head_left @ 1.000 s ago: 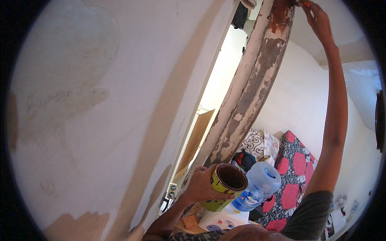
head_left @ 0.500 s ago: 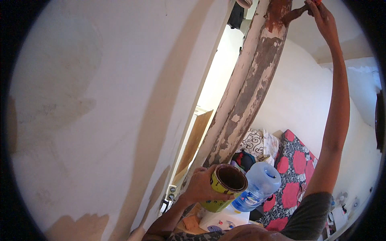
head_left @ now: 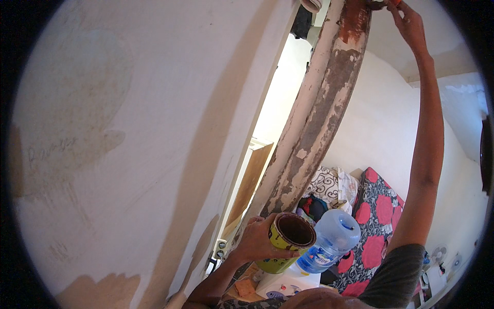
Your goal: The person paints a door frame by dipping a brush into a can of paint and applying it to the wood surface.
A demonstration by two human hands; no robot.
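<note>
My left hand (head_left: 256,240) is wrapped round a yellow-green paint can (head_left: 278,262), whose open mouth has a dark brown rim. Up at the top right, my right hand (head_left: 410,28) grips a paintbrush (head_left: 377,4) with an orange-red handle. Its dark bristle end is at the edge of the wooden door frame (head_left: 329,92), beside a patch of wet reddish-brown paint (head_left: 355,20). Below that patch the frame is weathered, with peeling pale paint and bare grey-brown areas. The top of the brush is partly cut off by the picture's edge.
A large blue water bottle (head_left: 337,234) stands upside down on a white dispenser (head_left: 288,283) just beyond the can. Behind it are a mattress (head_left: 375,221) with red and black flowers and piled cloths (head_left: 327,181). A white wall (head_left: 128,129) fills the left side.
My right hand has shifted slightly up and left, and the brush has moved higher along the door frame's edge. My left hand holds the can in nearly the same place.
</note>
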